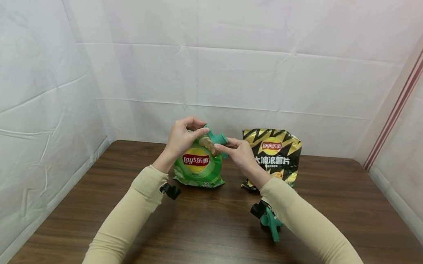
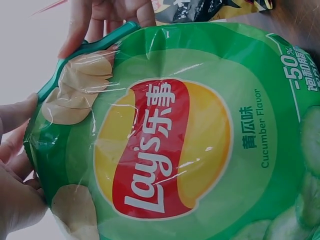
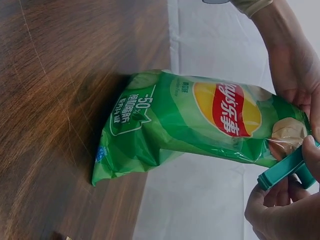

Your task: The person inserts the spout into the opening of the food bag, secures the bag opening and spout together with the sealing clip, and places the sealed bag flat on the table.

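Note:
A green Lay's chip bag [image 1: 197, 170] stands upright on the table, its top pinched by my left hand [image 1: 183, 140]. Across the bag's top corner lies a teal bag clip [image 2: 95, 45]. My right hand [image 1: 240, 154] grips this clip between thumb and fingers, near its round knob end [image 1: 220, 139]. The left thumb [image 2: 22, 111] sits right at the clip's other end. In the right wrist view, the clip slants over the bag's upper edge, and the right fingers [image 3: 272, 202] curl beneath it.
A black and yellow Lay's bag [image 1: 277, 157] stands to the right, partly behind the right wrist. Another teal clip [image 1: 271, 224] lies on the brown wooden table [image 1: 196, 237] by the right forearm. White sheeting [image 1: 230, 80] hangs behind and along both sides.

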`<state>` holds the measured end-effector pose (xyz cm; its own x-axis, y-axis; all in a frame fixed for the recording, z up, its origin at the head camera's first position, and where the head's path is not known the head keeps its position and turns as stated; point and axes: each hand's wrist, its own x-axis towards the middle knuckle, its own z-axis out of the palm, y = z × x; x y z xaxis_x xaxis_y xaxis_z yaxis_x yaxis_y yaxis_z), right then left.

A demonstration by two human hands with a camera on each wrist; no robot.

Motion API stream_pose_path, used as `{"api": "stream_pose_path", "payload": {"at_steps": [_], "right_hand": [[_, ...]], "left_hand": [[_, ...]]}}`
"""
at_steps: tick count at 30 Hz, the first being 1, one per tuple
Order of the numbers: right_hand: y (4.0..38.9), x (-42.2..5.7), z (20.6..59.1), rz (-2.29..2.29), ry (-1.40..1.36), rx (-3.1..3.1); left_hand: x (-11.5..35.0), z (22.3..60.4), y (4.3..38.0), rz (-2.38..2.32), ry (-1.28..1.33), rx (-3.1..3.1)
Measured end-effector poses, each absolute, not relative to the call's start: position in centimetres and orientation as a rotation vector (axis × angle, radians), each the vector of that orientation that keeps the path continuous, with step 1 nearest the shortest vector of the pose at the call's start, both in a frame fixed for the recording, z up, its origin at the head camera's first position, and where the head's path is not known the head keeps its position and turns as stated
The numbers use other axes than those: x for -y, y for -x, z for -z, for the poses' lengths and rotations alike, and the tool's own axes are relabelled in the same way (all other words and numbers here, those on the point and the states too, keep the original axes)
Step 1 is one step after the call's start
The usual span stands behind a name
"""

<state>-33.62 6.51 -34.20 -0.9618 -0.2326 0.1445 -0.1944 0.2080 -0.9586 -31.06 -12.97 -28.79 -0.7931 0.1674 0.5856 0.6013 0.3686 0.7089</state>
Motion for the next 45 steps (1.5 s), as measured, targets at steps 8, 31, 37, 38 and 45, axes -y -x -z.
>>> {"api": "stream_pose_path", "payload": {"at_steps": [8,31,37,38,45], "right_hand": [[33.9,-6.4,34.4,1.919,0.426,-2.416],[33.4,-6.8,34.5,1.885,0.367,-2.375],[33.3,-7.1,35.6,1.854,0.345,-2.315],[33.3,-7.1,35.8,1.860,0.341,-2.295],[33.1,-6.9,37.2,1.793,0.312,-2.283]], "left_hand": [[13.1,29.0,31.3,1.421,0.638,2.232],[15.1,32.0,34.8,1.404,0.627,2.176],[16.3,32.5,34.5,1.383,0.538,2.200],[16.5,32.6,34.5,1.388,0.518,2.207],[18.0,33.5,34.0,1.536,0.360,2.228]]}}
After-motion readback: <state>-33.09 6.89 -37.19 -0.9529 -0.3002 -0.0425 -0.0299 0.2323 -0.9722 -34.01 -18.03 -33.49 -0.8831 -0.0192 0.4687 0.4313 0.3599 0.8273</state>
